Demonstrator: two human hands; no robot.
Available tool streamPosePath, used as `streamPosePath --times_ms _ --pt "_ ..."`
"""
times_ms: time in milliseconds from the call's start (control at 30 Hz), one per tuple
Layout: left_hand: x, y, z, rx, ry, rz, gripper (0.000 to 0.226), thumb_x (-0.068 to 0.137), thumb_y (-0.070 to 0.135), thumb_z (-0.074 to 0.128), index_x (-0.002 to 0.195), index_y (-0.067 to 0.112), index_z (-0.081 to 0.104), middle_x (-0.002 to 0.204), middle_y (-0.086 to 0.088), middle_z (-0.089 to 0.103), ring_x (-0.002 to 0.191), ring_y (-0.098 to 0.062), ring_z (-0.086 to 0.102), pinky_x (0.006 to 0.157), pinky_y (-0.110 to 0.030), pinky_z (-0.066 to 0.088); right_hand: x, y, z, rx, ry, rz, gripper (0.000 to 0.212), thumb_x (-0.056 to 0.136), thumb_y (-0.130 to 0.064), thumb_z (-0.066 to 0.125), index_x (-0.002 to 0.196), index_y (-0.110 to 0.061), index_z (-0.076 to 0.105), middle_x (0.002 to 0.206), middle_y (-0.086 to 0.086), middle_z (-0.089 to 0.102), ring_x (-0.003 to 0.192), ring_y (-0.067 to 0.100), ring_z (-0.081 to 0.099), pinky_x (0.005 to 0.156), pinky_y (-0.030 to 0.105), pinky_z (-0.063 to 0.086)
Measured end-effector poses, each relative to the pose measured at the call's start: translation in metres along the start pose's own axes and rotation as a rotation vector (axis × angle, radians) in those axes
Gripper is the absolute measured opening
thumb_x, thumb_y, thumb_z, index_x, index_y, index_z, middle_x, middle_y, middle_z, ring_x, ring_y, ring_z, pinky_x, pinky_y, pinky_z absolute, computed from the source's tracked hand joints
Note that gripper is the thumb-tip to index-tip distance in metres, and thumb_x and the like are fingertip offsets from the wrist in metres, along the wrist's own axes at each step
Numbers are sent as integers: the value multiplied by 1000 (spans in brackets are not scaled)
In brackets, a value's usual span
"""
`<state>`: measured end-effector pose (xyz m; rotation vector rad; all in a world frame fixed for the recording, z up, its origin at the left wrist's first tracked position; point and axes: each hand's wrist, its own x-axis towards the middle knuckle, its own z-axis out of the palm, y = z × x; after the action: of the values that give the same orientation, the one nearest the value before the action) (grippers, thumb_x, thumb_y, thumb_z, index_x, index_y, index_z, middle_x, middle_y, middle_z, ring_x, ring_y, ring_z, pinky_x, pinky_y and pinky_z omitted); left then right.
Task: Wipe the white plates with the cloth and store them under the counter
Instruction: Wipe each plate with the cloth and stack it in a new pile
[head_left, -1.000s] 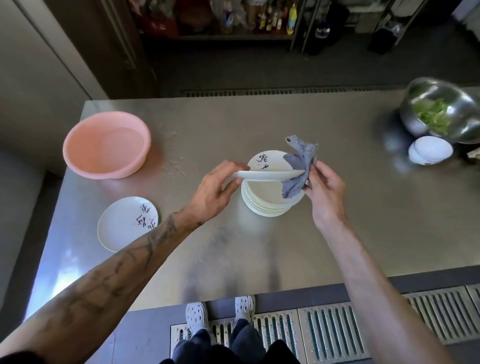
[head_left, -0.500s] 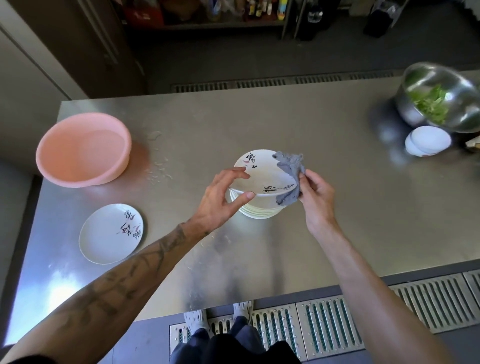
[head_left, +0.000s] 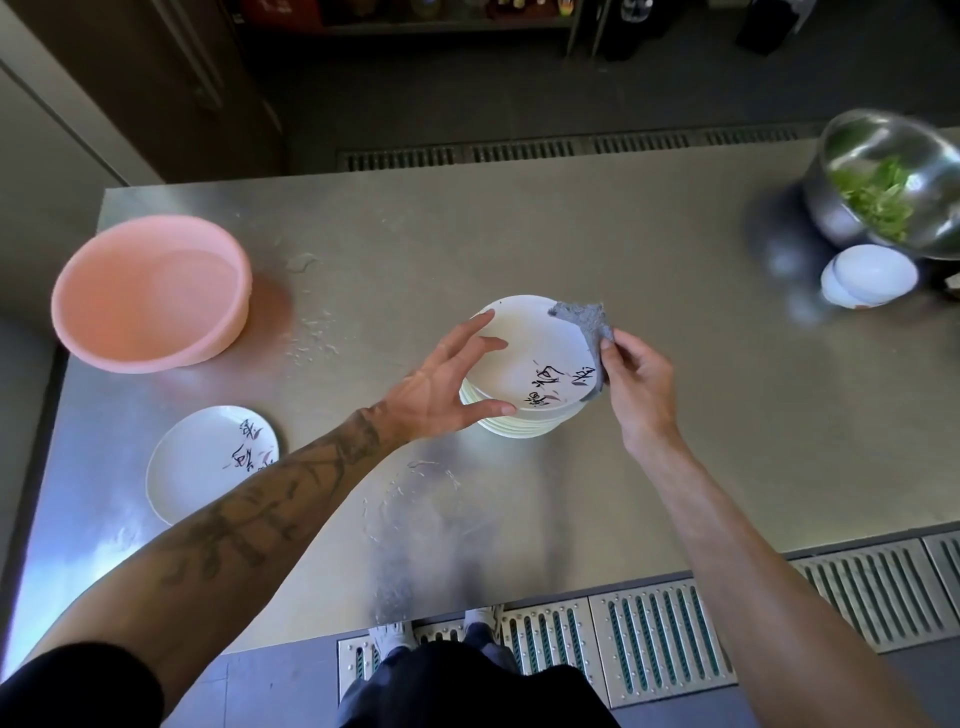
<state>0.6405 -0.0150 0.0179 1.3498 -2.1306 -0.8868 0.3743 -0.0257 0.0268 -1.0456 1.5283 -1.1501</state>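
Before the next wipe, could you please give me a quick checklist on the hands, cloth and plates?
1. Left hand grips top plate at its rim: ok.
2. Right hand pinches grey cloth against plate's right edge: ok.
3. Top plate held tilted over the stack: ok.
4. Plate fully dry: cannot tell.
5. Single plate lies apart on the counter: ok.
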Motion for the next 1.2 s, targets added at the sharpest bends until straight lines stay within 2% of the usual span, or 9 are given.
streamPosePath --times_ms 233,400,533,600,800,933,1067,1133,1200 --pt "5 -11 5 96 -41 24 83 80 58 78 147 23 44 170 6 10 155 -14 19 116 -27 29 0 -2 0 -16 19 -35 22 102 -11 58 102 -24 76 93 -3 74 82 9 63 83 35 53" --pt "9 -18 9 127 -76 22 87 79 66 73 148 24 40 170 6 7 156 -20 16 119 -39 33 0 -2 -3 -48 5 -39 21 101 -16 58 99 -27 76 91 -2 73 81 11 62 81 39 54" --pt "13 -21 12 139 -73 22 88 79 69 71 147 23 40 170 4 7 156 -20 16 120 -44 35 -5 -8 -11 -44 59 -66 17 100 -23 58 88 -20 70 81 -1 60 74 15 48 71 36 40" --pt "14 -20 14 155 -61 43 87 80 71 67 146 21 41 170 2 8 156 -21 17 120 -43 34 -9 -14 -19 -29 79 -80 19 98 -31 58 93 -15 68 83 0 59 79 14 49 76 40 43" --pt "5 -19 17 267 5 143 71 89 66 57 135 13 56 163 -13 31 151 -32 30 118 -50 36 -31 -41 -28 -5 99 -175 18 103 -27 59 104 -31 76 99 -2 74 92 15 63 100 63 52" --pt "-5 -22 23 265 36 176 63 93 61 55 130 10 64 157 -15 43 150 -33 34 114 -56 41 -44 -54 -16 15 81 -185 24 103 -25 59 105 -41 76 111 -5 77 105 16 69 105 57 51" --pt "-26 -16 17 271 61 204 58 98 55 52 135 11 61 158 -13 43 150 -30 35 122 -48 31 -59 -59 10 12 15 -170 25 103 -23 60 103 -41 77 107 -8 77 100 13 67 103 57 52" --pt "-52 -21 9 261 125 119 53 101 50 50 138 13 59 156 -10 45 147 -29 39 123 -42 29 -69 -57 30 -2 -37 -158 28 104 -20 60 99 -43 76 99 -12 76 94 9 65 100 52 54" --pt "-94 -40 -1 269 242 -36 42 102 43 51 130 14 63 145 -9 54 135 -30 50 113 -43 41 -81 -54 54 -16 -93 -135 30 105 -17 60 95 -39 76 91 -16 74 90 7 64 95 44 55"
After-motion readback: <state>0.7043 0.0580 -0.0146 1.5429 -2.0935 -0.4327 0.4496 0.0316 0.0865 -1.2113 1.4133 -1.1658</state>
